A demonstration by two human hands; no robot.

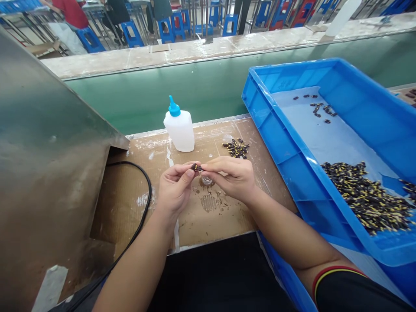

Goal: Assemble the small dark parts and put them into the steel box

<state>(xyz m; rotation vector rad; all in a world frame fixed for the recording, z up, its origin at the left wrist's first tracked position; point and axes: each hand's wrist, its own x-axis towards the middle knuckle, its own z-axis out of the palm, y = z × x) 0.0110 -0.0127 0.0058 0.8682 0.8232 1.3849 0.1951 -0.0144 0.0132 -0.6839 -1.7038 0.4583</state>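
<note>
My left hand (175, 186) and my right hand (232, 177) meet over the cardboard-covered bench (224, 212), fingers pinched together on one small black-and-yellow part (196, 167) between them. Just below the hands a round glue blot (206, 181) marks the cardboard. A small heap of the same parts (236, 148) lies a little beyond my right hand. A white glue bottle with a blue nozzle (180, 128) stands upright behind my left hand.
A blue crate (269, 117) on the right holds a large pile of the parts (370, 199) and a few loose ones at the back. A metal housing (48, 164) fills the left, with a black cable (143, 216). A green conveyor belt (201, 93) runs behind.
</note>
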